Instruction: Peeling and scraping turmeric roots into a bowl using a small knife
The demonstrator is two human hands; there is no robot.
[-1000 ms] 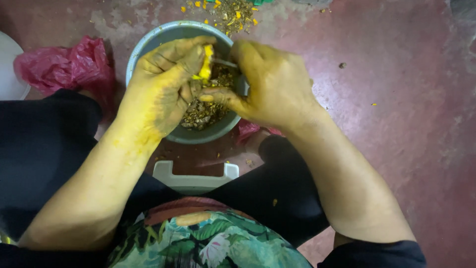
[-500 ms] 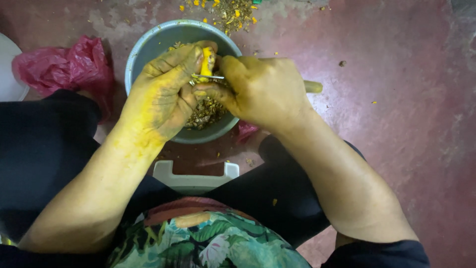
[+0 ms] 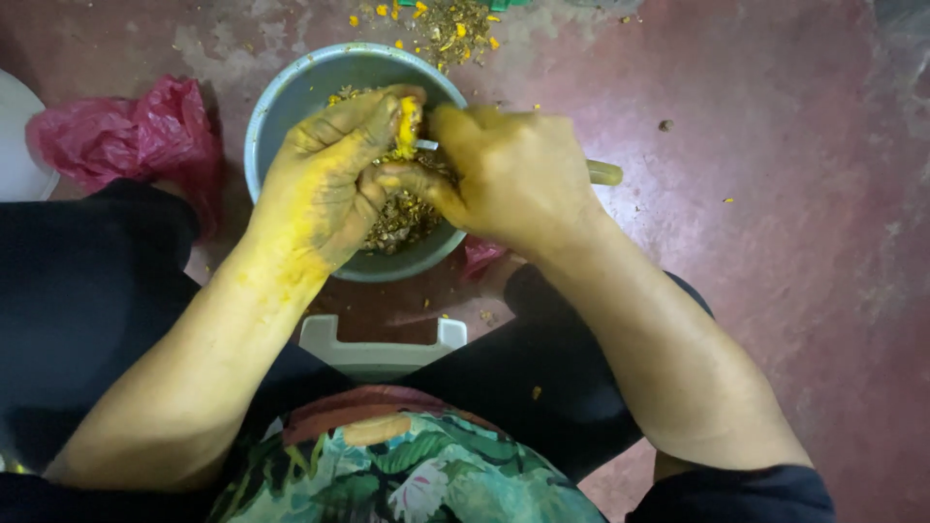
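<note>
While the person sits low over the floor, the head view shows both hands meeting above a grey-blue metal bowl [image 3: 291, 97]. Their left hand [image 3: 325, 184], stained yellow up the forearm, is clenched round a small yellow root piece [image 3: 407, 121], which looks like turmeric, pinched between thumb and fingertips right over the bowl. Just to the right of that grip, the right hand [image 3: 518, 179] is closed round a knife; its pale handle end [image 3: 605, 173] pokes out past the knuckles and a sliver of blade [image 3: 427, 145] reaches toward the root.

Below the grip, the bowl already holds a good heap of brownish scrapings [image 3: 402, 218], so I would judge the peeling well along, though the piece in hand is not yet finished. How many roots remain I cannot tell.

Beyond the bowl, more yellow and brown scraps [image 3: 450, 21] lie scattered on the worn red cement floor [image 3: 775, 194]. Left of the grip sits a crumpled pink plastic bag [image 3: 136, 131], and under the person is a low white stool [image 3: 383, 349].
</note>
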